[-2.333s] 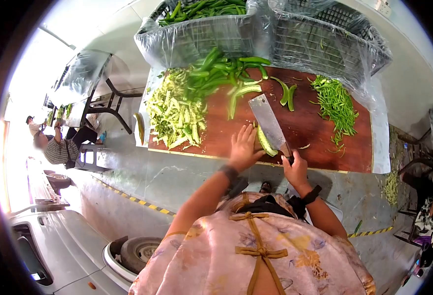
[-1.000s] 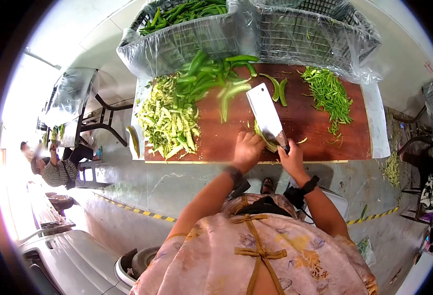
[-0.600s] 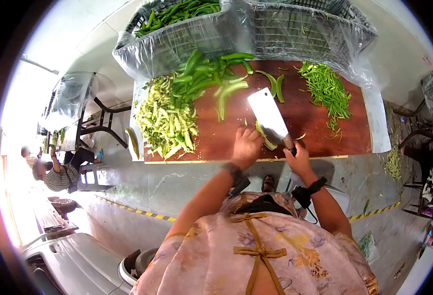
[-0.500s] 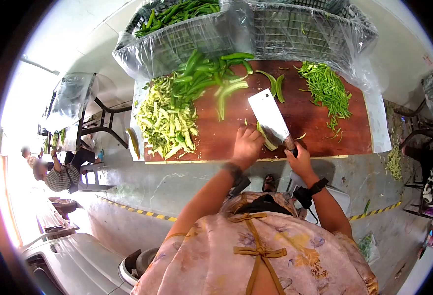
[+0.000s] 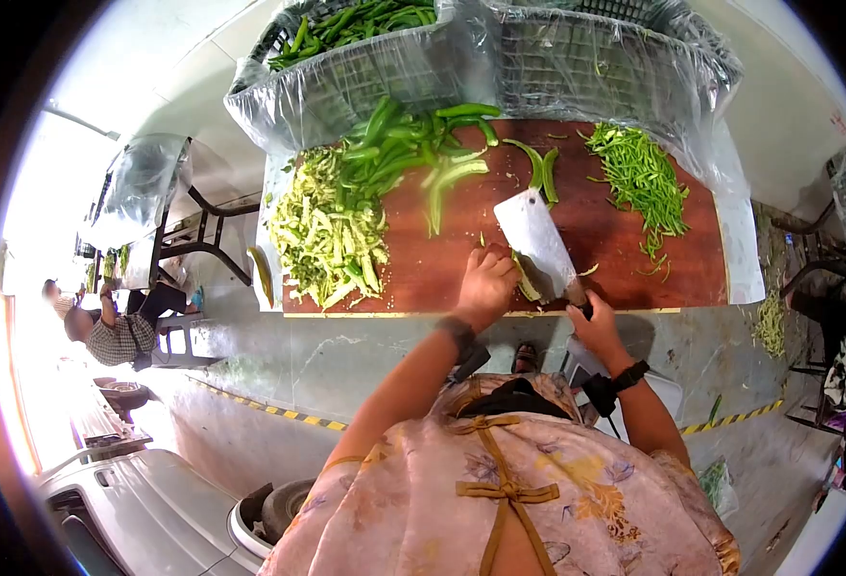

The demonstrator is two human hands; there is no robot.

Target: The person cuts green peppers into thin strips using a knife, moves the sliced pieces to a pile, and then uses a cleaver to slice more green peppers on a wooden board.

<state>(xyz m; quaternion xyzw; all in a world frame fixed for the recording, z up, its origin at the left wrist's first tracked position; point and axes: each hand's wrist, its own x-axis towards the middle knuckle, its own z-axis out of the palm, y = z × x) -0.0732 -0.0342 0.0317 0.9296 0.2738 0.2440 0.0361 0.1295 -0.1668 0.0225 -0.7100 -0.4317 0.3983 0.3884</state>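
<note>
My right hand (image 5: 596, 324) is closed round the dark handle of a cleaver (image 5: 541, 238), whose broad blade points away from me over the wooden board (image 5: 433, 274). At the blade's left side, my left hand (image 5: 488, 286) has its fingers curled on a split green pepper (image 5: 527, 281) near the board's front edge. Beyond the blade lie two curved pepper pieces (image 5: 543, 173). Whole green peppers (image 5: 389, 154) and opened ones are heaped at the back left. A pile of pale pepper cores (image 5: 325, 230) sits at the left, and thin green shreds (image 5: 642, 187) at the right.
Two plastic-lined crates stand behind the board; the left crate (image 5: 346, 72) holds green peppers, beside the right crate (image 5: 605, 72). Another person (image 5: 120, 326) sits far left near a table. A silver vehicle (image 5: 145, 509) is at lower left. Yellow-black tape (image 5: 269, 403) crosses the floor.
The cleaver has shifted slightly toward me and to the right, along with my right hand. My left hand stays by the split pepper.
</note>
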